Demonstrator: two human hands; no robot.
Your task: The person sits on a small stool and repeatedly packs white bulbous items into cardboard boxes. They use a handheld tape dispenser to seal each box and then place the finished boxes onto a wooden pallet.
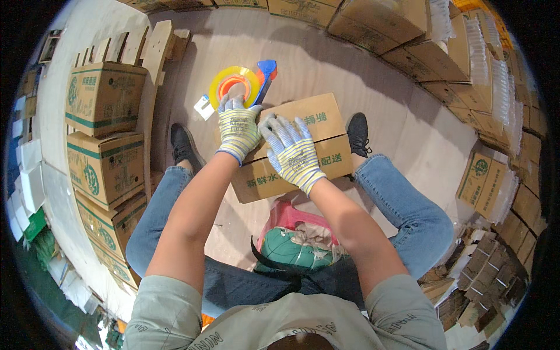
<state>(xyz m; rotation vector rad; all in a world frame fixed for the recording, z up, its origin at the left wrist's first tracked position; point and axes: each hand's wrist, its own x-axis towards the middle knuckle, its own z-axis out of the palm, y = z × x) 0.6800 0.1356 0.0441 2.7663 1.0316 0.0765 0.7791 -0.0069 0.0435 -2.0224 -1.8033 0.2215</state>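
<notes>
A brown cardboard box (303, 114) with green print lies between my feet, its two top flaps meeting at a middle seam. My right hand (293, 153), in a striped work glove, rests flat on the box top with fingers spread. At the box's left end, my gloved left hand (239, 129) has its fingers curled over the lower rim of a tape dispenser (224, 80). The dispenser carries a large yellowish roll on an orange hub, with a blue part at its right side. The fingertips partly cover the roll. Whether tape runs onto the box cannot be made out.
A small white piece (203, 108) lies left of the dispenser. I sit on a pink stool (291, 216) with a green cushion. Cartons (108, 163) and a wooden pallet (156, 55) stand at left. More stacked boxes (379, 20) line the far and right sides, with flattened cardboard (487, 265) at lower right.
</notes>
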